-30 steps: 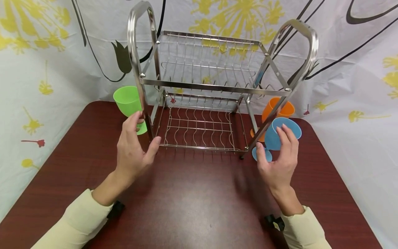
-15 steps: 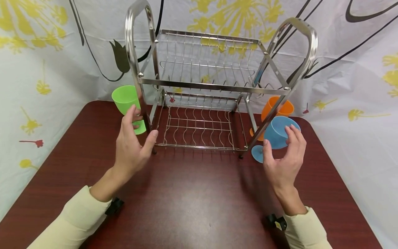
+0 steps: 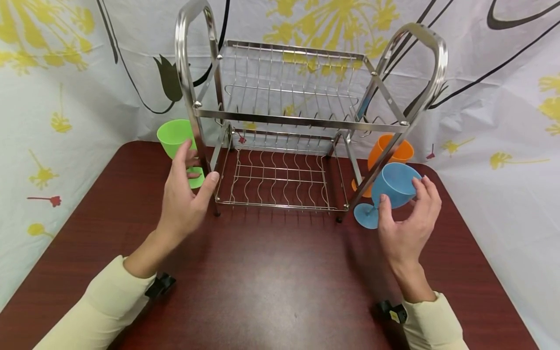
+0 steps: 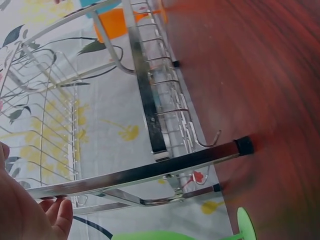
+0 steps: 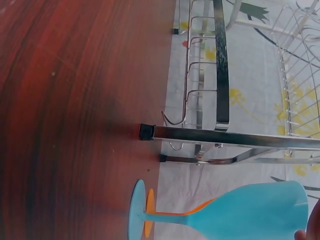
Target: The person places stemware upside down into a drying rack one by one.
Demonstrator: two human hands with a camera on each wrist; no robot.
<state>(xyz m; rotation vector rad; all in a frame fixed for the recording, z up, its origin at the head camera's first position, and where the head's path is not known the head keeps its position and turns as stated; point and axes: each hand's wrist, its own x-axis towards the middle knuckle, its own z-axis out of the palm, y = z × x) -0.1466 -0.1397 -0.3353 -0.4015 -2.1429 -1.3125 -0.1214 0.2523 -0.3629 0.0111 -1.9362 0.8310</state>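
Note:
In the head view my left hand (image 3: 181,201) is at the left post (image 3: 199,138) of a two-tier metal dish rack, fingers on the outer side and thumb on the inner side. A green plastic goblet (image 3: 171,131) stands just behind those fingers. My right hand (image 3: 409,226) is spread at a blue goblet (image 3: 391,189) on the right, its fingers at the rim and its thumb overlapping the bowl. In the right wrist view the blue goblet (image 5: 250,210) stands on its round foot, with fingertips close to its rim at the edge.
An orange goblet (image 3: 401,153) stands behind the blue one, beside the rack's right leg. The rack's lower shelf (image 3: 275,177) is wavy wire, its upper basket (image 3: 293,92) slanted wire. A patterned white sheet (image 3: 494,116) surrounds the dark red table (image 3: 280,277).
My right hand has shifted right across the front of the blue goblet, uncovering its foot. My left hand has risen slightly along the rack's post. Rack and goblets stay put.

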